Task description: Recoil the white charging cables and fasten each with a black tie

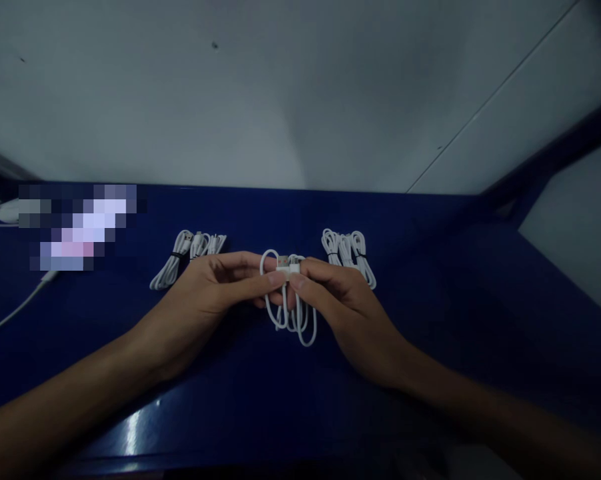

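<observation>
A white USB cable [306, 337] is held up in front of me, gathered in loose loops that hang below my fingers. My left hand [220, 283] pinches one plug, a flat metal USB end, between thumb and fingers. Right beside it, the other, smaller metal-tipped plug sits in the pinch of my right hand [338, 293]. Both plugs point away from me, side by side and almost touching. Behind my left hand lie several coiled white cables [168, 272] with dark ties. Another group of coiled white cables [364, 257] lies behind my right hand, partly covered by it.
The blue tabletop [260, 413] runs back to a pale wall [230, 113]. At the left lies a pixelated bright object [88, 230] with a white cord [15, 312] leading from it. A white rounded item [8, 212] is beside it. A dark blue frame [545, 160] slants at the right.
</observation>
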Demonstrator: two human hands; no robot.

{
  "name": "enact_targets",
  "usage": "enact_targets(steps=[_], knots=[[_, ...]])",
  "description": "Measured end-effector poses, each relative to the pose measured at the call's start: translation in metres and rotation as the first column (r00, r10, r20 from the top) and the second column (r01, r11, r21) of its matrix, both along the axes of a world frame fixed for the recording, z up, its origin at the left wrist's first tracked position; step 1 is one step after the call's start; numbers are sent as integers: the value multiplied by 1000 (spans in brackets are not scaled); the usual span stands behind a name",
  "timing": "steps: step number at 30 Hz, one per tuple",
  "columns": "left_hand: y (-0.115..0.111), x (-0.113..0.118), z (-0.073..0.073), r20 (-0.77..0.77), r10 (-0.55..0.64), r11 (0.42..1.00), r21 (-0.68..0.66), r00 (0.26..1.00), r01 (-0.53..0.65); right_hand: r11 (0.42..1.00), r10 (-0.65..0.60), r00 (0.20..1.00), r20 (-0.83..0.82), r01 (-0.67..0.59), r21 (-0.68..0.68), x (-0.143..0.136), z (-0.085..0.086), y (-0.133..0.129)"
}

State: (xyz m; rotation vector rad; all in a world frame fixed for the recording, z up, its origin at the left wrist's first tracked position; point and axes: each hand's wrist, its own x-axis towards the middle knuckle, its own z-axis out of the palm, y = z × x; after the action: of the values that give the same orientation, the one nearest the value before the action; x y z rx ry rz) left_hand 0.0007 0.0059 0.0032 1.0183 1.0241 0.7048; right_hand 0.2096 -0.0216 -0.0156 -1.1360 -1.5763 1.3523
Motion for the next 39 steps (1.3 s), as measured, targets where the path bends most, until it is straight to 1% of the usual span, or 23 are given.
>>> enact_targets(steps=[7,13,17,23,33,39], knots=[[0,0,3,10,-18,1000,-21,1000,19,1000,-2,1000,-8,2,-5,0,0,1],[0,0,0,5,3,1000,-8,1000,-3,1000,-3,1000,9,3,4,0,0,1],[1,0,-1,-10,-5,1000,17,1000,5,1000,-2,1000,15,2,7,-1,0,1],[0,0,0,20,-1,1000,-9,1000,1,1000,4,1000,0,-4,18,0,-1,1],[0,-6,-11,66,-25,1000,8,997,25,1000,4,1000,-25,-4,16,-1,0,1],[0,-5,-11,70,-28,1000,7,997,28,1000,7,1000,-27,-7,18,-1,1,1]])
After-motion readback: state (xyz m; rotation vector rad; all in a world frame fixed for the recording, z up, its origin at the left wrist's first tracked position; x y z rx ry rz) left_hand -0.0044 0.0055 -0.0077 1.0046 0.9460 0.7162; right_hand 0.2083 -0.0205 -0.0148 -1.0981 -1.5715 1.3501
